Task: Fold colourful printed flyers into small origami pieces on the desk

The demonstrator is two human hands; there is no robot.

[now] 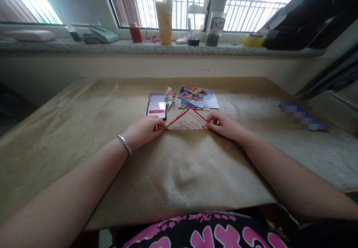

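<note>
A sheet of paper folded into a triangle [188,121], white with a red border, lies flat on the brown paper-covered table [84,128]. My left hand [144,129] has its fingers curled and pinches the triangle's left corner. My right hand [225,124] pinches its right corner, fingers pressed together. A silver bracelet [124,144] sits on my left wrist.
A phone [157,108] with a lit screen lies just beyond my left hand, a crumpled wrapper [170,96] beside it. Colourful leaflets [197,97] lie behind the triangle. A blurred object [303,114] rests at the right. The windowsill holds a yellow jar [164,16], bottles and a dark case [304,24].
</note>
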